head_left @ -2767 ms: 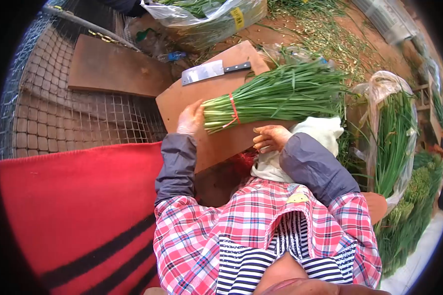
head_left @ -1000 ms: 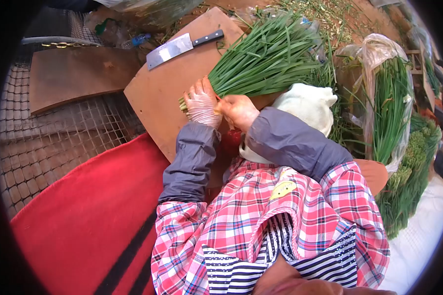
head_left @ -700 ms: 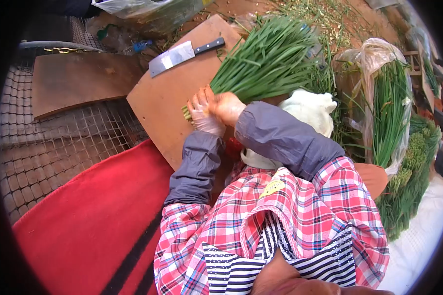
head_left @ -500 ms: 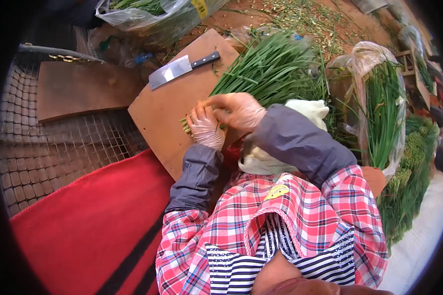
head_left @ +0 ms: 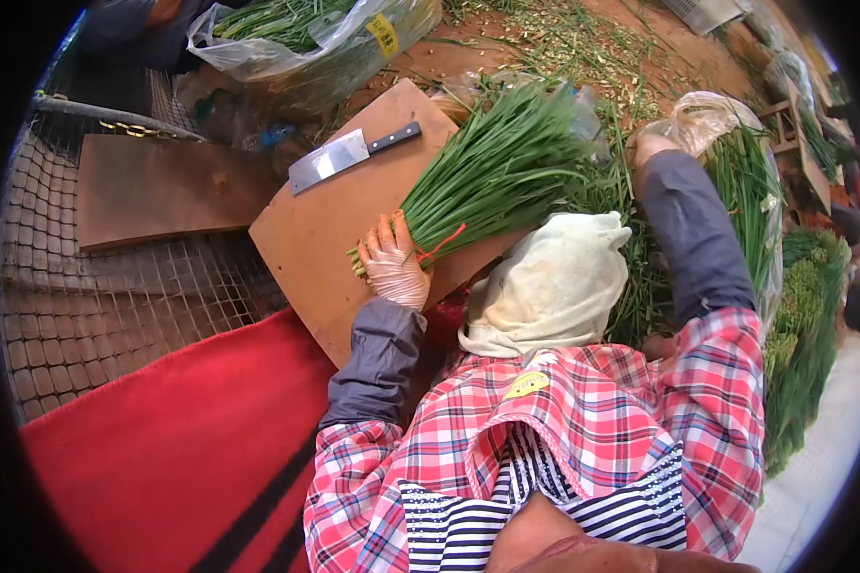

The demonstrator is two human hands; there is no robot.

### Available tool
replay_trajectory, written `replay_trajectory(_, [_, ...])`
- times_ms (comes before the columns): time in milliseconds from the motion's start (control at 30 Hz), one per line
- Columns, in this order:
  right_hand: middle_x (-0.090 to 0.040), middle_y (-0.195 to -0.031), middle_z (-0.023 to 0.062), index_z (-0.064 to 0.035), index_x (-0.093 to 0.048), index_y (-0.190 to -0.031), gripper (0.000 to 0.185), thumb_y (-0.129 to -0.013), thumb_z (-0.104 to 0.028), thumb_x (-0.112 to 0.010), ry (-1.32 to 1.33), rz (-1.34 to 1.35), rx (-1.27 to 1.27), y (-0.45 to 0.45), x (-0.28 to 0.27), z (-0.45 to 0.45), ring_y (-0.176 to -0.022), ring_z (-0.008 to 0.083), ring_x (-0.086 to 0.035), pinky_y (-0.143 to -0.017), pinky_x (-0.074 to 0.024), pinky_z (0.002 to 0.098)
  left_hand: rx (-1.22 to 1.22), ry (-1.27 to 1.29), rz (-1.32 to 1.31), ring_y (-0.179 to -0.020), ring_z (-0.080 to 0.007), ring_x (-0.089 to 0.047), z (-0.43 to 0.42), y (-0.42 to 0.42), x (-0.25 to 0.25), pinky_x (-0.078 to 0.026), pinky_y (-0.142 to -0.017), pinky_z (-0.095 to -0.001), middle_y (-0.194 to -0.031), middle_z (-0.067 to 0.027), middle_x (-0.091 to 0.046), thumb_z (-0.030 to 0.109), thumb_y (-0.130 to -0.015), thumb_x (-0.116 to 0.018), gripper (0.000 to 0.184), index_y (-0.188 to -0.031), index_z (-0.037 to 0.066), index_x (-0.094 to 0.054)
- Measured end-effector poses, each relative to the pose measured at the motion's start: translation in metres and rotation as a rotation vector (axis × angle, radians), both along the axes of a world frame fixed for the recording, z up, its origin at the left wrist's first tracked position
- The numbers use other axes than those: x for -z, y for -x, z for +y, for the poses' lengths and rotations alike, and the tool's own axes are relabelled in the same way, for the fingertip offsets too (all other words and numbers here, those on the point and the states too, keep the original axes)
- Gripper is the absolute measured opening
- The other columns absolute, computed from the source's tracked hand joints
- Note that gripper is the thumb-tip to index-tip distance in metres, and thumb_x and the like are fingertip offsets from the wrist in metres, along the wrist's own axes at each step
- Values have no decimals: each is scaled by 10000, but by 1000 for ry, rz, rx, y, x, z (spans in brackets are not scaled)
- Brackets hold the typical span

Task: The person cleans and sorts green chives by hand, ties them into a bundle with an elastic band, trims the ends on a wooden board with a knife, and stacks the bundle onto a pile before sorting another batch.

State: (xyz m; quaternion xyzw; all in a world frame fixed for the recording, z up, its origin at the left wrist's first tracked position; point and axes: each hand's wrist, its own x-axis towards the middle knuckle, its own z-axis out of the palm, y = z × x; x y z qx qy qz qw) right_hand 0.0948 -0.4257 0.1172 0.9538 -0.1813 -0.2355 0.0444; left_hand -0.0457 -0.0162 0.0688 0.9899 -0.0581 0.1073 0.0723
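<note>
My left hand [head_left: 395, 265], in a thin clear glove, is closed around the cut stem end of a bundle of long green chives [head_left: 497, 167]. The bundle lies on the wooden board [head_left: 306, 253], leaves fanned to the upper right, and a red tie [head_left: 441, 244] shows near its stems. A cleaver [head_left: 344, 156] with a black handle rests flat on the board beyond the bundle. Stretched out to the right, my right hand [head_left: 652, 148] is at the clear plastic bag [head_left: 702, 115] of upright chives; its fingers are hidden from view.
A pale cloth-covered bulge [head_left: 549, 277] sits before my waist. On the left are a brown board [head_left: 162, 186] and black netting [head_left: 57, 315]. Another plastic bag of greens [head_left: 325, 53] stands at the back, near a person's dark sleeve [head_left: 115, 29]. Trimmings litter the ground.
My right hand has left the stems and reached right to the plastic bag. The red tie on the chives is now visible. My left hand stays on the stem end.
</note>
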Motion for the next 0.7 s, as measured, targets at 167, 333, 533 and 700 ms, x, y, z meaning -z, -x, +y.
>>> replay_trajectory(167, [-557,-1151,103,-206,-567,-1126,504,-641,-146,-687,-617,-449,-895,24,-52,165,-1039,274,-541,-894,-437,357,-2,0,18,-1089,-341,-400,1,-3,-3,-307,-930,-478,-1205,-154,-401,262,-458,-809,963,-1271,45,-340])
replay_trajectory(333, [-513,-1212,30,-285,-541,-1127,495,-662,-152,-645,-413,-422,-1152,37,28,204,-1159,245,-458,-951,-379,389,21,89,139,-1083,-324,-436,37,3,-5,-332,-918,-482,-1178,-158,-435,260,-476,-797,928,-1278,107,-355])
replay_trajectory(533, [-614,-1005,131,-109,-568,-1077,332,-747,-106,-542,-76,22,-299,-2,54,60,-998,290,-571,-855,-447,387,-32,119,360,-1002,-330,-510,47,-14,-10,-422,-850,-428,-1091,-161,-505,245,-459,-800,920,-1261,111,-369])
replay_trajectory(700, [-631,-967,139,-67,-628,-996,247,-804,-200,-547,-190,-139,-132,17,40,-44,-947,244,-591,-828,-448,300,9,301,574,-996,-334,-531,64,-36,-23,-450,-846,-401,-1075,-191,-525,253,-462,-786,895,-1249,101,-388])
